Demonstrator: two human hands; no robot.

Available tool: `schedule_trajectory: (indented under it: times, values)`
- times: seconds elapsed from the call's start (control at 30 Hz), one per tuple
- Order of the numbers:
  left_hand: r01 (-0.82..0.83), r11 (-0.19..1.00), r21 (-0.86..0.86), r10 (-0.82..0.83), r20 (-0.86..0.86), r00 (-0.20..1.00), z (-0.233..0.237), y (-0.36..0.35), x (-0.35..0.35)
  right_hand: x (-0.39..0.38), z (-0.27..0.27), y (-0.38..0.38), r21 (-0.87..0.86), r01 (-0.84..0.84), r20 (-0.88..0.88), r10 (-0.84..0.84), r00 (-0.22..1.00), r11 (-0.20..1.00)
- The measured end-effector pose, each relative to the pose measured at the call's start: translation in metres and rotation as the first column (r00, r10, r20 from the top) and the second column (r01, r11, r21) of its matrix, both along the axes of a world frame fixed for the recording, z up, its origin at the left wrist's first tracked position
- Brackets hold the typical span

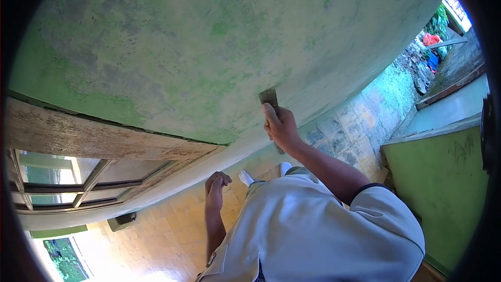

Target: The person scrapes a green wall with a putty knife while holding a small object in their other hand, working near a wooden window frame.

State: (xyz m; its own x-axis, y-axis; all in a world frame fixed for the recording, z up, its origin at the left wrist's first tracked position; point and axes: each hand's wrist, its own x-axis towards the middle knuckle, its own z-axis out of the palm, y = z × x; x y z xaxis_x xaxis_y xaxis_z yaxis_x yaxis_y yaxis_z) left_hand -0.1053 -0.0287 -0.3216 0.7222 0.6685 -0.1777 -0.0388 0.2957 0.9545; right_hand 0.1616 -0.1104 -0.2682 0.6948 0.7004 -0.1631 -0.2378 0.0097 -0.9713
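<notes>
My right hand (282, 128) grips a scraper (269, 95), its flat blade up against the wall (209, 68) or very near it. The wall surface is patchy, with pale grey filler-like areas and worn green paint. Lower down, my left hand (215, 184) hangs in front of my body with its fingers curled in, away from the wall. No object shows in it.
A wooden frame with glass panes (68, 169) is at the left. Tiled floor (172, 230) lies below, with my feet on it. A low green wall (443, 193) stands at the right. Rubble and a red item (431, 39) are at the far upper right.
</notes>
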Motion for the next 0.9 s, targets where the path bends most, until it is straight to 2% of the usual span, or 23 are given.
schedule_trajectory:
  times: [0.07, 0.2, 0.27, 0.3, 0.37, 0.47, 0.6, 0.67, 0.8, 0.9]
  values:
    - [0.018, 1.000, 0.012, -0.018, -0.008, 1.000, 0.003, -0.001, 0.001, -0.004, 0.013, -0.004, -0.005, -0.064, -0.128, 0.063, 0.990, 0.998]
    - [0.001, 1.000, 0.002, -0.001, 0.046, 0.999, 0.000, -0.004, 0.001, -0.015, -0.001, -0.030, -0.080, -0.054, -0.121, 0.044, 0.992, 0.995]
    - [0.006, 0.999, 0.031, -0.007, 0.030, 1.000, 0.001, -0.006, 0.003, -0.019, -0.008, -0.036, -0.149, -0.133, -0.228, 0.097, 0.969, 0.980]
    - [0.013, 0.998, 0.054, -0.014, 0.005, 1.000, 0.001, -0.007, 0.003, -0.013, 0.000, -0.026, -0.149, -0.131, -0.225, 0.095, 0.970, 0.980]
    - [0.033, 0.998, 0.055, -0.033, -0.004, 0.999, -0.004, -0.007, 0.003, 0.003, 0.027, -0.002, 0.068, -0.069, -0.136, 0.077, 0.988, 0.995]
    - [0.057, 0.996, 0.068, -0.056, -0.013, 0.998, -0.001, -0.006, 0.006, 0.002, 0.041, -0.006, 0.072, -0.094, -0.155, 0.105, 0.982, 0.993]
    - [0.054, 0.996, 0.069, -0.052, -0.033, 0.998, 0.005, -0.011, 0.012, -0.011, 0.017, -0.034, -0.022, -0.114, -0.143, 0.110, 0.984, 0.993]
    - [0.055, 0.996, 0.064, -0.053, -0.030, 0.998, 0.005, -0.011, 0.015, -0.017, -0.001, -0.043, -0.114, -0.214, -0.271, 0.177, 0.946, 0.970]
    - [0.100, 0.993, 0.067, -0.099, -0.022, 0.995, 0.002, -0.010, 0.017, 0.003, 0.036, -0.014, -0.012, -0.144, -0.333, 0.131, 0.934, 0.990]
    - [0.085, 0.994, 0.076, -0.085, -0.003, 0.996, 0.006, -0.011, 0.019, 0.000, 0.034, -0.020, -0.007, -0.123, -0.247, 0.117, 0.962, 0.992]
